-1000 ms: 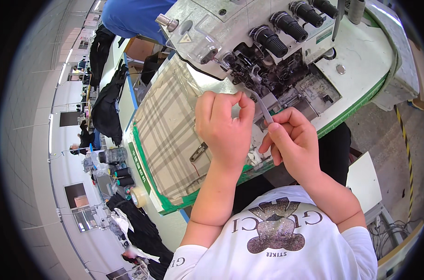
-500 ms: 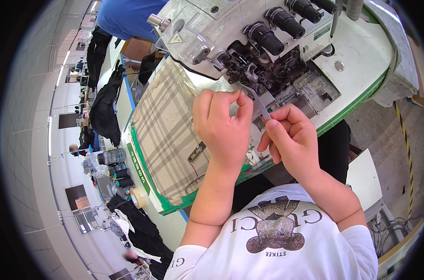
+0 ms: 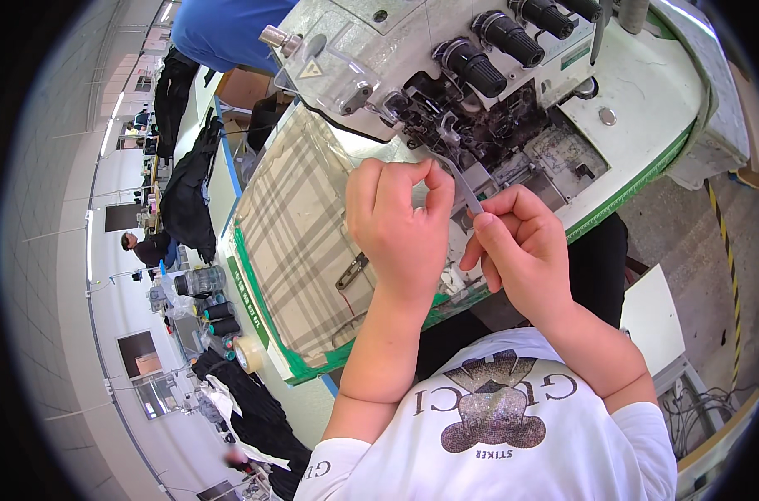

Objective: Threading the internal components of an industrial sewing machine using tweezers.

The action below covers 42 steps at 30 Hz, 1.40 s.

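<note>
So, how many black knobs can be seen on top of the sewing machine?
3 clearly: one near the middle, one right of it, one further right. A fourth is cut by the top edge; more may be hidden.

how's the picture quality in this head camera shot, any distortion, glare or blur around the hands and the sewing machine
Head view: strong fisheye bending, so the table edge curves and a black rim rings the frame; even bright light with soft shadows; mild glare on the clear sheet over the plaid fabric; left hand, right hand and sewing machine are sharp; the far workshop at left is small and soft.
</note>
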Each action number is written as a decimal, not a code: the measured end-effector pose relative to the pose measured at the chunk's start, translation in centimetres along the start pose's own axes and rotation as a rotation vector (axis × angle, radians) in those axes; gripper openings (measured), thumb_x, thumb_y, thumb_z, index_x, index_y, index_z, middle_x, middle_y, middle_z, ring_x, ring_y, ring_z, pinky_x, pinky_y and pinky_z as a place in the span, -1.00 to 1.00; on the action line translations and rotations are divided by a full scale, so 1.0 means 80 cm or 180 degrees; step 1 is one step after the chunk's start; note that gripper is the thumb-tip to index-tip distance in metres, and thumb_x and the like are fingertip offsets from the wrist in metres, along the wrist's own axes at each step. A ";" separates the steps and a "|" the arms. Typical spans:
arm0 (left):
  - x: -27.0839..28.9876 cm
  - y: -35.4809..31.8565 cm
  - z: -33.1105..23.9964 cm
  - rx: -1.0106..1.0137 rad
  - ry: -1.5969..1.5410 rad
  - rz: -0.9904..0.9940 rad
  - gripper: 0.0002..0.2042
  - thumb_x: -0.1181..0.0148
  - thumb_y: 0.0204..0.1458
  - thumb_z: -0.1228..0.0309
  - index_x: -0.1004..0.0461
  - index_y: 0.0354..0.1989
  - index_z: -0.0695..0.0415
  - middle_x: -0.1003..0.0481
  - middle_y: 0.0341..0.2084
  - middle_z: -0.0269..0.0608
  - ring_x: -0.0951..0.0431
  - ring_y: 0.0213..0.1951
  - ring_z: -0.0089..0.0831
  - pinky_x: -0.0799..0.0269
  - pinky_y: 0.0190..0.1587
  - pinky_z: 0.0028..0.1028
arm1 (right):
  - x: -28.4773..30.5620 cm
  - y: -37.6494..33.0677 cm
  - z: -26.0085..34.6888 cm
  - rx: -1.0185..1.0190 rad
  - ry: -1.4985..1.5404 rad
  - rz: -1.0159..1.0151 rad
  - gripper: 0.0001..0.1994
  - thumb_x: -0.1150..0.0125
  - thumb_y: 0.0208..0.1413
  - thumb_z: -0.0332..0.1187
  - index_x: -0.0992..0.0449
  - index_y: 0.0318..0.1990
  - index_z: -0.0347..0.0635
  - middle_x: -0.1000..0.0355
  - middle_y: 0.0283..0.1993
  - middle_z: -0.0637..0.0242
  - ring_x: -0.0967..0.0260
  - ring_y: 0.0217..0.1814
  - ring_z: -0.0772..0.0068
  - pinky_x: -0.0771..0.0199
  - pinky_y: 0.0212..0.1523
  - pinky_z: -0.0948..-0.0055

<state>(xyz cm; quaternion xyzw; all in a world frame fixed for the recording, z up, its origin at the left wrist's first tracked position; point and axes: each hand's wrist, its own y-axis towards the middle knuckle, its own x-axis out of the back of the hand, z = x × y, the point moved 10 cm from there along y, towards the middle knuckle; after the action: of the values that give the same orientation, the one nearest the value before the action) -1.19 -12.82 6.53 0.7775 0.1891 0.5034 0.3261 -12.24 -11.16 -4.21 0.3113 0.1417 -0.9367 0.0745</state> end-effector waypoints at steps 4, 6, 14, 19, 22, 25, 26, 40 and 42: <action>-0.002 -0.001 0.000 -0.0002 0.0009 0.0027 -0.80 -0.36 -0.22 0.61 -0.45 -0.46 0.10 -0.34 -0.53 -0.24 -0.39 -0.43 -0.20 -0.32 -0.40 -0.28 | 0.000 0.002 -0.001 0.0028 -0.0083 0.0021 -0.90 -0.07 0.30 -0.45 -0.34 -0.18 -0.31 -0.50 -0.53 0.26 -0.20 -0.72 0.75 -0.12 -0.70 0.69; -0.003 -0.001 0.001 0.0004 -0.0008 0.0035 -0.80 -0.37 -0.21 0.61 -0.45 -0.46 0.10 -0.34 -0.53 -0.24 -0.40 -0.44 -0.21 -0.32 -0.40 -0.28 | 0.000 0.003 -0.001 0.0028 -0.0061 0.0012 -0.90 -0.08 0.30 -0.45 -0.35 -0.18 -0.30 -0.50 -0.53 0.26 -0.20 -0.72 0.76 -0.12 -0.71 0.69; -0.001 0.002 0.004 0.0044 0.0009 0.0010 -0.79 -0.36 -0.22 0.61 -0.43 -0.48 0.10 -0.31 -0.56 -0.26 -0.36 -0.48 -0.23 -0.29 -0.43 -0.29 | 0.002 0.003 -0.001 0.0025 0.0004 -0.0018 -0.89 -0.09 0.31 -0.44 -0.35 -0.16 -0.31 -0.51 -0.52 0.27 -0.16 -0.72 0.77 -0.09 -0.70 0.69; -0.001 0.001 0.003 0.0033 -0.0008 0.0017 -0.79 -0.35 -0.23 0.62 -0.43 -0.48 0.09 -0.29 -0.57 -0.27 -0.34 -0.49 -0.26 -0.28 -0.45 -0.31 | 0.002 0.003 0.002 0.0132 -0.0129 -0.0053 -0.90 -0.07 0.32 -0.46 -0.36 -0.15 -0.31 -0.52 -0.51 0.28 -0.14 -0.72 0.80 -0.09 -0.69 0.70; -0.002 0.001 0.003 0.0011 -0.0006 0.0019 -0.79 -0.35 -0.23 0.62 -0.42 -0.49 0.09 -0.29 -0.57 -0.28 -0.33 -0.50 -0.27 -0.27 -0.46 -0.32 | 0.002 0.004 0.003 0.0175 -0.0150 -0.0081 -0.90 -0.08 0.32 -0.45 -0.37 -0.16 -0.30 -0.51 -0.52 0.29 -0.14 -0.71 0.81 -0.08 -0.69 0.70; -0.006 0.001 0.004 0.0090 -0.0006 0.0086 -0.80 -0.36 -0.22 0.63 -0.45 -0.48 0.10 -0.29 -0.57 -0.30 -0.33 -0.51 -0.31 -0.26 -0.46 -0.33 | 0.006 0.007 0.002 0.0208 -0.0186 -0.0133 -0.90 -0.09 0.32 -0.44 -0.39 -0.17 -0.30 -0.50 -0.54 0.33 -0.13 -0.70 0.81 -0.06 -0.68 0.70; -0.006 0.001 0.004 0.0086 -0.0049 0.0085 -0.80 -0.37 -0.20 0.62 -0.47 -0.46 0.09 -0.29 -0.57 -0.31 -0.32 -0.51 -0.33 -0.26 -0.45 -0.34 | 0.006 0.009 0.003 0.0205 -0.0184 -0.0128 -0.90 -0.09 0.32 -0.44 -0.39 -0.17 -0.30 -0.50 -0.54 0.33 -0.13 -0.70 0.81 -0.06 -0.68 0.70; -0.001 0.001 0.010 0.0054 -0.0124 -0.0005 -0.83 -0.43 -0.14 0.53 -0.61 -0.35 0.08 -0.40 -0.52 -0.35 -0.40 -0.43 -0.36 -0.30 -0.32 -0.34 | 0.014 0.022 -0.004 -0.0221 0.0045 -0.0091 -0.83 -0.08 0.35 -0.34 -0.47 -0.15 -0.29 -0.39 -0.63 0.35 -0.02 -0.80 0.76 0.06 -0.77 0.69; -0.004 -0.002 0.014 0.0118 -0.0262 0.0113 -0.83 -0.46 -0.12 0.43 -0.61 -0.34 0.08 -0.45 -0.41 -0.30 -0.43 -0.30 -0.29 -0.32 -0.21 -0.31 | 0.017 0.022 -0.004 -0.0172 0.0037 -0.0074 -0.82 -0.07 0.35 -0.34 -0.48 -0.15 -0.29 -0.38 -0.63 0.35 -0.01 -0.80 0.76 0.07 -0.77 0.69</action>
<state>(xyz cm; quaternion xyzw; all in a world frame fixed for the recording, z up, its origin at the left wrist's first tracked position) -0.27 -13.27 5.85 0.8067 0.1710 0.4731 0.3101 -12.75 -12.81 -5.61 0.3129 0.1710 -0.9315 0.0711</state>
